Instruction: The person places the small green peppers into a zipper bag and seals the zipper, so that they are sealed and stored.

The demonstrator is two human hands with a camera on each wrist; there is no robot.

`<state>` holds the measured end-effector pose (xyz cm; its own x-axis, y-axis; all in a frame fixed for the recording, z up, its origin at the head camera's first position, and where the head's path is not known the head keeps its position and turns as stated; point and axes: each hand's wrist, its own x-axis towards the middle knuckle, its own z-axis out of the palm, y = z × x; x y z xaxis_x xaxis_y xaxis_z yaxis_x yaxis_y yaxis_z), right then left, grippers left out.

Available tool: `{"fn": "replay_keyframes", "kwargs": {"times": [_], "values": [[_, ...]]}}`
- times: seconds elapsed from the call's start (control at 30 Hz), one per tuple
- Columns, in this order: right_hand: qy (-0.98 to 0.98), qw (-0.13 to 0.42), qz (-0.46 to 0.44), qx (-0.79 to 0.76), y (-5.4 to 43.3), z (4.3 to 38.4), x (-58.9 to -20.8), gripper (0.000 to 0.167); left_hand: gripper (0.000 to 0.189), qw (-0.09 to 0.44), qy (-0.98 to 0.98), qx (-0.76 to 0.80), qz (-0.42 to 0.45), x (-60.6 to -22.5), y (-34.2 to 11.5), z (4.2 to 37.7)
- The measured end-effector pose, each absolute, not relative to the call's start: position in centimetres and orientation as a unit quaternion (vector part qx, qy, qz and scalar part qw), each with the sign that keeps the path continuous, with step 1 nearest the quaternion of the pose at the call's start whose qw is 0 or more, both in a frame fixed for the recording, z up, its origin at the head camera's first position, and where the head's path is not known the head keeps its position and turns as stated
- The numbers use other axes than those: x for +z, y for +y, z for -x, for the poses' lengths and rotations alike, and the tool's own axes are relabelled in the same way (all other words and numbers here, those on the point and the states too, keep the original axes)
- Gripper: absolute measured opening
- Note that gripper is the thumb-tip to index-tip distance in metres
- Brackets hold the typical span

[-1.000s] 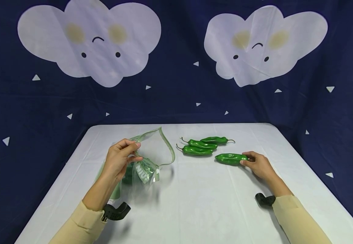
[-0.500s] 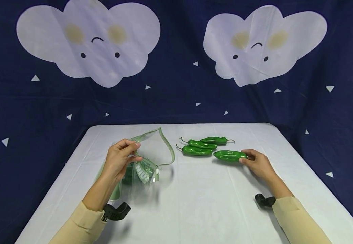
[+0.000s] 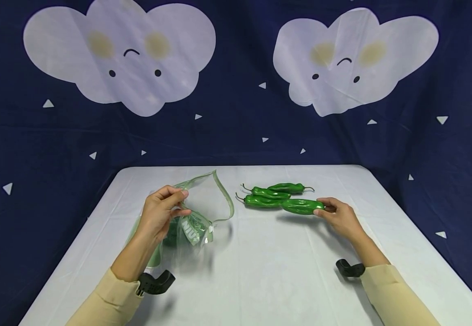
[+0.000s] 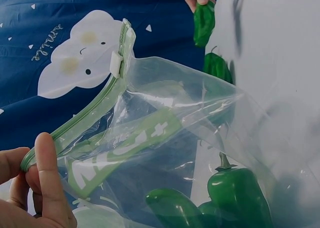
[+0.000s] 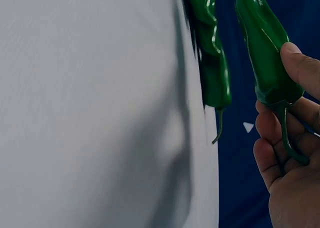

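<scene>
My left hand (image 3: 162, 210) pinches the green-trimmed rim of a clear zip bag (image 3: 197, 226), whose mouth gapes toward the right. Inside the bag, in the left wrist view, are green peppers (image 4: 237, 195). On the right, my right hand (image 3: 339, 217) grips a long green pepper (image 3: 302, 207) by its stem end, raised off the table with its shadow below. The right wrist view shows the thumb against this pepper, its curved stem over the palm. Just left of it lie three more green peppers (image 3: 262, 201), two with stems to the left, one to the right.
A white cloth covers the table (image 3: 260, 271). Behind its far edge hangs a dark blue curtain (image 3: 236, 136) with cloud faces and small triangles. A black camera (image 3: 156, 282) sits on the left wrist, another camera (image 3: 350, 268) on the right.
My right hand has lifted the pepper off the table and moved it left, so its tip now overlaps the nearest lying pepper in the head view. The left hand and bag stay put.
</scene>
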<state>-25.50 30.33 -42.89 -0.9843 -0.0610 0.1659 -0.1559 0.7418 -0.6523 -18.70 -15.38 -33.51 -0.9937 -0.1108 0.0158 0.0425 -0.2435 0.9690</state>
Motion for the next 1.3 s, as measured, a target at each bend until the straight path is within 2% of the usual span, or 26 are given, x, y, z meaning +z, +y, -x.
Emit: {"fn": "replay_keyframes", "kwargs": {"times": [0.37, 0.73, 0.97, 1.3], "values": [[-0.923, 0.096, -0.082, 0.364, 28.5, 25.2, -42.0, 0.047, 0.016, 0.05, -0.611, -0.789, -0.029, -33.5, -15.4, 18.7], [-0.912, 0.073, -0.093, 0.392, 26.2, 24.7, -40.8, 0.052, 0.016, 0.049, -0.611, -0.789, -0.027, -33.6, -15.4, 18.7], [-0.906, 0.083, -0.111, 0.401, 24.5, 24.6, -39.8, 0.048, 0.017, 0.049, -0.611, -0.79, -0.027, -33.6, -15.4, 18.8], [-0.898, 0.081, -0.121, 0.415, 21.7, 24.4, -38.7, 0.052, 0.016, 0.046, -0.61, -0.791, -0.024, -33.5, -15.4, 18.8]]}}
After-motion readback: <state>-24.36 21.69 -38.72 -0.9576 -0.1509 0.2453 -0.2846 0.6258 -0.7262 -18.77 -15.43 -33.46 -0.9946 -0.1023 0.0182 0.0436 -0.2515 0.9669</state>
